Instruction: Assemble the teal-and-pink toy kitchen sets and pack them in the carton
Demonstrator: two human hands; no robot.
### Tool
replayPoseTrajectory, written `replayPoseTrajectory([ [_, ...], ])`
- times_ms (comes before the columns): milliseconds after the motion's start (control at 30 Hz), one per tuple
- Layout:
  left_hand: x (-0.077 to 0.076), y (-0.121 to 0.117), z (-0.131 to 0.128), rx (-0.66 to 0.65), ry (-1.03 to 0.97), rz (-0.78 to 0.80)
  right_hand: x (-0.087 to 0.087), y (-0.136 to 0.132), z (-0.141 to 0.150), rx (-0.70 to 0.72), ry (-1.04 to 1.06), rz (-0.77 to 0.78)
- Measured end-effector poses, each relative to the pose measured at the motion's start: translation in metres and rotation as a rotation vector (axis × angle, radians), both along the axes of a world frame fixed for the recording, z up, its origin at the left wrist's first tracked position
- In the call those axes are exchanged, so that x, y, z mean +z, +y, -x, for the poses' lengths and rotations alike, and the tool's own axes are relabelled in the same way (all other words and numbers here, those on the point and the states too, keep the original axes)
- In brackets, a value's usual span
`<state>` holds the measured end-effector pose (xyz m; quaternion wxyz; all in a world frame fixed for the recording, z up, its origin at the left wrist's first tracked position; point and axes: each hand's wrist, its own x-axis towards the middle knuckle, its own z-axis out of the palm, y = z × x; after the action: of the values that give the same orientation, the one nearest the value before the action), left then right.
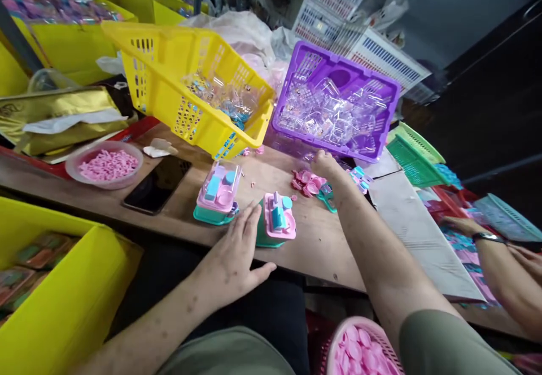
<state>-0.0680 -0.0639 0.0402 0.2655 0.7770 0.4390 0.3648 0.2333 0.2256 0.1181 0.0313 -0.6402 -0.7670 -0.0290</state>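
My left hand [235, 253] lies flat with fingers stretched and thumb apart, its fingertips between two small toy sets. One toy set [277, 219], with a pink top, blue and purple parts and a green base, stands right beside those fingertips. The other toy set [219, 191] is to the left under a clear cover. My right hand [326, 163] reaches forward to the front edge of the purple basket [334, 143]. Its fingers look curled; whatever they hold, if anything, is hidden. Pink spoon-like pieces [311, 183] and a green part [327, 196] lie by my right wrist.
Clear plastic covers [330, 115] fill the purple basket; a yellow basket [169, 98] holds more. At left are a bowl of pink pieces [108, 166], a phone [156, 186] and a yellow bin [84, 290]. A pink basket [324, 358] stands below. Another person's hand [463, 226] works at right.
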Motion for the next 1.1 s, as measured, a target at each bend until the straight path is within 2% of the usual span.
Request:
replayPoseTrajectory([
  [100,-0.032,0.021,-0.029,0.058,-0.021,-0.080,-0.014,0.019,-0.002,-0.133,-0.043,0.068],
  [200,-0.044,0.035,-0.034,0.098,-0.052,-0.107,-0.015,0.023,-0.007,-0.133,-0.047,0.078],
  [300,-0.043,0.040,-0.033,0.113,-0.058,-0.101,-0.005,0.015,-0.012,-0.072,-0.017,0.033],
  [433,-0.044,0.038,-0.033,0.116,-0.040,-0.133,0.016,-0.017,-0.021,-0.027,0.082,-0.020],
  [533,-0.045,0.038,-0.033,0.117,-0.025,-0.129,0.026,-0.047,-0.026,0.044,0.444,-0.014],
  [633,-0.044,0.039,-0.033,0.108,-0.019,-0.141,0.022,-0.065,-0.021,0.078,0.792,0.123],
  [767,-0.046,0.039,-0.032,0.099,-0.031,-0.166,-0.001,-0.058,0.005,0.020,0.957,0.299],
  [833,-0.047,0.039,-0.032,0.101,-0.024,-0.170,-0.011,-0.048,0.020,0.032,0.983,0.315],
  [900,-0.048,0.038,-0.032,0.101,-0.020,-0.163,-0.014,-0.037,0.031,0.053,0.989,0.277],
  [1000,-0.047,0.037,-0.033,0.096,-0.033,-0.148,-0.003,-0.030,0.036,0.072,0.979,0.164],
  [1100,-0.046,0.037,-0.033,0.098,-0.055,-0.133,0.019,-0.044,0.030,0.094,1.011,0.050],
])
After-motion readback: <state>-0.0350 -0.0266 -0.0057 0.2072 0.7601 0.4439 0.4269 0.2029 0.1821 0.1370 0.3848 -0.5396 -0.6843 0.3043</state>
